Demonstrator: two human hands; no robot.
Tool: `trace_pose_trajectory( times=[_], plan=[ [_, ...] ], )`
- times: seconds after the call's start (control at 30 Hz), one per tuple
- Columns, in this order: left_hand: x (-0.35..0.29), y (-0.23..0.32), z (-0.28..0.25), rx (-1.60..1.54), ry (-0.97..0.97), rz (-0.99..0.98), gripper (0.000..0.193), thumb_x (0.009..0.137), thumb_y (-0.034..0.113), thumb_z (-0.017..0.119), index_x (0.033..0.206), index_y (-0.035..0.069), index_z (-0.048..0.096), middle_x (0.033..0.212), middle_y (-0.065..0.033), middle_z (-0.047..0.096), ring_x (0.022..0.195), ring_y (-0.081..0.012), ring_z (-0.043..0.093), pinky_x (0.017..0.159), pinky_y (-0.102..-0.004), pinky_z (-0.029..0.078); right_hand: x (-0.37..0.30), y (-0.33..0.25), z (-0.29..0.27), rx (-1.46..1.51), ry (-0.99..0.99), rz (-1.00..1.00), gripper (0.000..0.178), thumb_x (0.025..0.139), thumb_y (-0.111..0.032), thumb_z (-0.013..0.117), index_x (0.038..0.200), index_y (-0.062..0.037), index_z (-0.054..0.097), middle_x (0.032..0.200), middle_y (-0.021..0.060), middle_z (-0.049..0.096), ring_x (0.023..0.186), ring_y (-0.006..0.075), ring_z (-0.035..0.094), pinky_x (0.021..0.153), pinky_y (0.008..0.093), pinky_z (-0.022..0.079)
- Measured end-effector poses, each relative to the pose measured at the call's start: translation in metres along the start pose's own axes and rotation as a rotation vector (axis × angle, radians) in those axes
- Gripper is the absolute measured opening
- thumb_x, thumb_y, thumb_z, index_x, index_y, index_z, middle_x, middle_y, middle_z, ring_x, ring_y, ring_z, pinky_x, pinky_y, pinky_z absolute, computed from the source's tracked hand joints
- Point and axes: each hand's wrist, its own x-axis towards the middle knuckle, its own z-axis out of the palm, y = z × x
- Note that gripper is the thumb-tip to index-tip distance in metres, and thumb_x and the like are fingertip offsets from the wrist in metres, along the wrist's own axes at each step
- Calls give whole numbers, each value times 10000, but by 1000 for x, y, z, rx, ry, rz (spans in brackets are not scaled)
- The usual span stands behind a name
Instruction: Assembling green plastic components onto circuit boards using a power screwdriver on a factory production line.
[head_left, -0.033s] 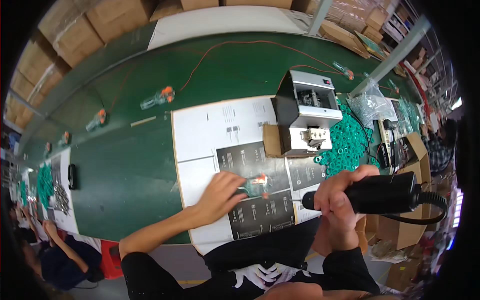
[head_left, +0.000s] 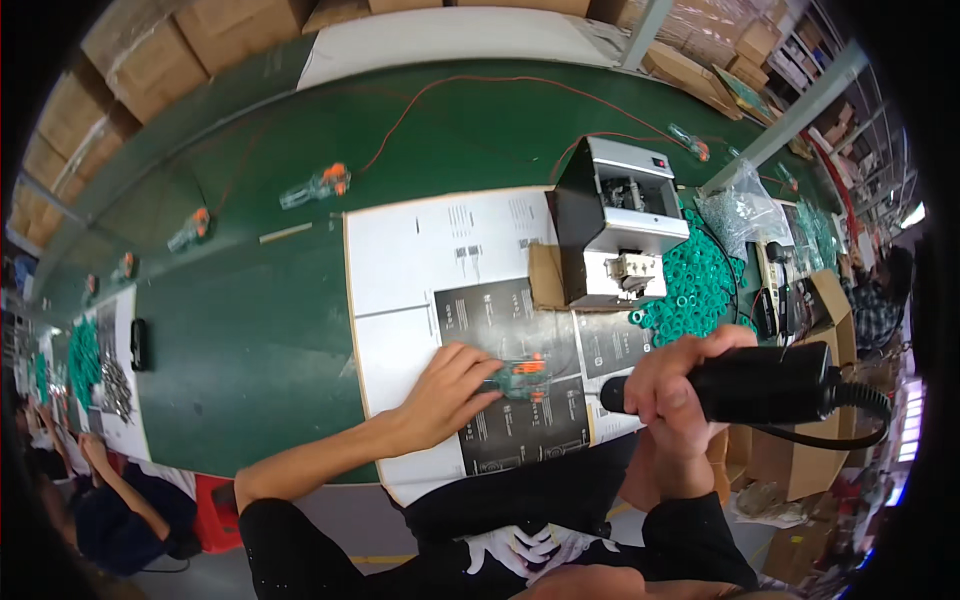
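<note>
My left hand (head_left: 445,395) has its fingers closed on the left end of a small clear, teal-tinted plastic piece with orange parts (head_left: 523,379), held over dark printed sheeting. In my right hand (head_left: 680,395) is a black electric screwdriver (head_left: 765,387), lying nearly level, its corded end to the right. Its thin bit points left at the orange end of the plastic piece, a short gap away. Beyond my right hand stands a black and silver machine (head_left: 625,225) with an open top bay, beside a heap of green rings (head_left: 700,280).
Similar clear and orange pieces (head_left: 320,186) lie along the green table (head_left: 250,330), near a thin red cord (head_left: 430,95). A bag of small parts (head_left: 740,215) and an open carton (head_left: 830,400) are on the right. Another person (head_left: 125,510) sits at lower left.
The plastic piece has shifted slightly, and its orange parts show more clearly. My hands and the screwdriver have barely moved.
</note>
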Motion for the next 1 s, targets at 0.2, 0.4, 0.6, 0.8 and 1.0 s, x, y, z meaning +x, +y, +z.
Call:
trace_pose_trajectory(
  times=[0.2, 0.4, 0.6, 0.8, 1.0],
  plan=[
    [-7, 8, 6, -30, -99, 68, 404, 870, 164, 763, 1195, -25, 617, 1080, -127, 559, 995, -314, 522, 857, -396, 448, 4, 36, 14, -122, -111, -31, 475, 931, 10, 652, 1223, -131, 304, 712, 91, 567, 557, 182, 563, 552, 346, 519],
    [-15, 7, 7, 13, -71, 113, 395, 877, 188, 757, 1181, -24, 620, 1059, -122, 543, 977, -301, 518, 844, -397, 448, -1, 54, 19, -83, -160, -10, 456, 943, 46, 622, 1225, -116, 303, 749, 100, 587, 586, 184, 589, 570, 333, 530],
    [-14, 4, 7, 45, -83, 112, 413, 869, 235, 757, 1162, -18, 610, 1027, -118, 511, 986, -290, 503, 869, -393, 451, -5, 69, 26, -253, -197, 7, 399, 944, 8, 623, 1171, -141, 330, 727, 75, 537, 546, 170, 539, 551, 347, 518],
    [-18, 7, 3, 38, -55, 22, 421, 786, 196, 788, 1109, -30, 639, 995, -118, 523, 962, -299, 522, 846, -398, 466, -6, 72, 22, -321, -324, -36, 378, 948, 10, 607, 1106, -162, 309, 719, 61, 506, 511, 164, 506, 529, 357, 508],
    [-17, 6, 1, 26, -28, 36, 437, 709, 128, 780, 1088, -45, 649, 979, -121, 522, 952, -301, 530, 831, -391, 470, -3, 73, 18, -315, -370, 5, 395, 948, 18, 608, 1121, -169, 306, 732, 58, 510, 508, 163, 507, 523, 365, 511]
  ],
)
